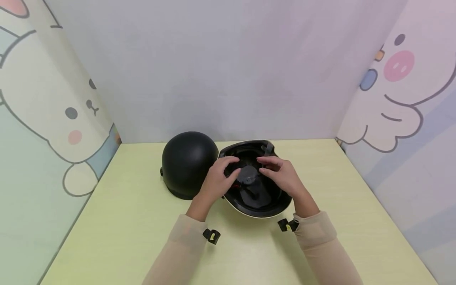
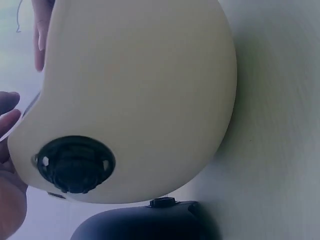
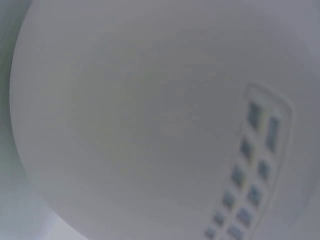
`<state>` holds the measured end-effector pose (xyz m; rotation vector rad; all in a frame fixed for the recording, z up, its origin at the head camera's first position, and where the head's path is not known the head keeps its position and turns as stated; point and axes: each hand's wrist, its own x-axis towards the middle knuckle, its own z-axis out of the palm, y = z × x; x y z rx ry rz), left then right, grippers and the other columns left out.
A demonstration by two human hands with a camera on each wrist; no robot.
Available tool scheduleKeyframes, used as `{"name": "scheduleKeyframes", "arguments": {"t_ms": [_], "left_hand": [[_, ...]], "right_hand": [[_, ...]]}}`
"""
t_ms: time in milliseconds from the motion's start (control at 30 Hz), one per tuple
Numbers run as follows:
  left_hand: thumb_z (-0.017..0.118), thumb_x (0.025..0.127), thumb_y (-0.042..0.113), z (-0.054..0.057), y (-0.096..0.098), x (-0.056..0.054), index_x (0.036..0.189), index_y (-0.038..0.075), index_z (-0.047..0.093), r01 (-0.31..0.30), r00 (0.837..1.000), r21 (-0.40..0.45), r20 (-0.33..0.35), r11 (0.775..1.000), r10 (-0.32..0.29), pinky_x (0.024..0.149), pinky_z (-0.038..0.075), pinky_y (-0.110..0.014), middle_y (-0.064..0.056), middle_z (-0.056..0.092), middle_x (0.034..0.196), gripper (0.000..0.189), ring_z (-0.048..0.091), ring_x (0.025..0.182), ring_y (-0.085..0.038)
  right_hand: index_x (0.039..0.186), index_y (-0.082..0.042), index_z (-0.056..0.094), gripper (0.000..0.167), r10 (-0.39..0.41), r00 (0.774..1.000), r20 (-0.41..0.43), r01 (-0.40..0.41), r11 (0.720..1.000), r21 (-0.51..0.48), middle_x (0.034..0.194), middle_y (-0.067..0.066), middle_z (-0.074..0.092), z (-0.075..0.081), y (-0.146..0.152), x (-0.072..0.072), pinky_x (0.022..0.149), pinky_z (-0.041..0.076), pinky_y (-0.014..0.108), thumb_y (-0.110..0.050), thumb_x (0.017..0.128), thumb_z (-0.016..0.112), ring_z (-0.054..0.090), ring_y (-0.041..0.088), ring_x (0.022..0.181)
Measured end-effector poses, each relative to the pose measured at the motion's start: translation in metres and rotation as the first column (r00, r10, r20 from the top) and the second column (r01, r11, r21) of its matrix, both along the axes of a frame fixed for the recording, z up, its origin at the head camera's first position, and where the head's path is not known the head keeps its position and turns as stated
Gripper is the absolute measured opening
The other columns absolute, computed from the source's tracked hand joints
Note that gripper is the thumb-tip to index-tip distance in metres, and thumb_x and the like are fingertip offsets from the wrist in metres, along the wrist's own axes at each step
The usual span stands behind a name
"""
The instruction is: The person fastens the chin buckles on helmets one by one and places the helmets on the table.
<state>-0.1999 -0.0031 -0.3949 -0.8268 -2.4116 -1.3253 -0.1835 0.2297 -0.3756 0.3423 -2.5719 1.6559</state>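
Observation:
An upturned helmet with a pale shell (image 2: 145, 100) and a black inside (image 1: 258, 204) lies on the table. Over its left rim reaches my left hand (image 1: 215, 178), fingers bent with a gap between thumb and fingertips. From the right side my right hand (image 1: 283, 178) reaches over the opening, its thumb and fingers also apart. Neither hand shows anything between its fingers. A dark strap piece (image 1: 268, 149) sits at the far rim by the right fingers. The left wrist view shows a round black fitting (image 2: 75, 167) on the shell; slotted vents (image 3: 252, 195) appear in the right wrist view.
Just left of the pale helmet stands a black helmet (image 1: 189, 162), dome up, close beside it. Both are on a light yellow-green table (image 1: 117, 221). A plain pale wall (image 1: 228, 71) rises behind, with cartoon-printed panels (image 1: 39, 111) at the sides.

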Motion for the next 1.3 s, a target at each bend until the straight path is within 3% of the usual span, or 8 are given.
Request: {"name": "scheduleKeyframes", "arguments": {"t_ms": [167,400,633,933,1133,1300], "left_hand": [[0.068,0.093,0.014,-0.007,-0.011,0.003,0.126,0.005,0.061,-0.043,0.999,0.06,-0.023,0.997,0.044,0.098,0.042,-0.045,-0.007,0.058,0.128,0.035,0.049,0.122,-0.024],[0.066,0.094,0.012,-0.024,-0.026,0.004,0.134,0.004,0.055,-0.082,0.996,0.176,0.046,0.981,0.075,0.099,0.041,-0.044,-0.008,0.052,0.136,0.042,0.048,0.123,-0.023],[0.06,0.098,0.011,-0.037,-0.034,0.008,0.136,0.004,0.053,-0.104,0.992,0.275,0.103,0.956,0.078,0.098,0.041,-0.044,-0.01,0.05,0.137,0.039,0.047,0.124,-0.024],[0.046,0.105,0.013,-0.051,-0.041,0.013,0.145,-0.002,0.039,-0.105,0.974,0.375,0.225,0.921,0.02,0.104,0.035,-0.048,-0.02,0.043,0.144,0.044,0.043,0.13,-0.03],[0.04,0.107,0.018,-0.059,-0.044,0.015,0.147,-0.003,0.035,-0.116,0.968,0.364,0.252,0.924,0.022,0.105,0.034,-0.048,-0.02,0.041,0.146,0.046,0.042,0.132,-0.029],[0.039,0.108,0.018,-0.063,-0.045,0.015,0.148,-0.001,0.034,-0.11,0.963,0.371,0.268,0.922,0.007,0.105,0.034,-0.047,-0.019,0.041,0.146,0.045,0.041,0.132,-0.029]], "right_hand": [[0.128,-0.003,0.063,0.037,0.021,0.999,-0.028,-0.02,0.999,0.046,0.122,0.015,0.062,0.001,-0.005,0.009,0.085,0.049,0.042,-0.008,0.092,0.068,0.06,0.034,0.107],[0.134,-0.006,0.059,0.045,0.094,0.991,-0.094,-0.085,0.992,0.091,0.129,0.011,0.057,0.006,-0.02,0.022,0.091,0.047,0.043,-0.009,0.091,0.071,0.055,0.03,0.114],[0.137,-0.008,0.055,0.05,0.119,0.988,-0.096,-0.105,0.985,0.14,0.131,0.011,0.055,0.002,-0.033,0.027,0.09,0.047,0.046,-0.01,0.09,0.071,0.056,0.031,0.112],[0.15,-0.02,0.04,0.07,0.19,0.982,-0.012,-0.175,0.926,0.333,0.142,0.009,0.042,-0.001,-0.064,0.036,0.091,0.045,0.048,-0.031,0.089,0.074,0.05,0.03,0.12],[0.152,-0.025,0.036,0.077,0.212,0.976,0.056,-0.215,0.879,0.425,0.146,0.01,0.036,-0.01,-0.079,0.036,0.093,0.044,0.046,-0.035,0.087,0.075,0.049,0.029,0.123],[0.152,-0.024,0.036,0.078,0.212,0.975,0.064,-0.218,0.875,0.433,0.145,0.011,0.036,-0.014,-0.085,0.036,0.092,0.045,0.046,-0.032,0.086,0.077,0.05,0.029,0.121]]}}
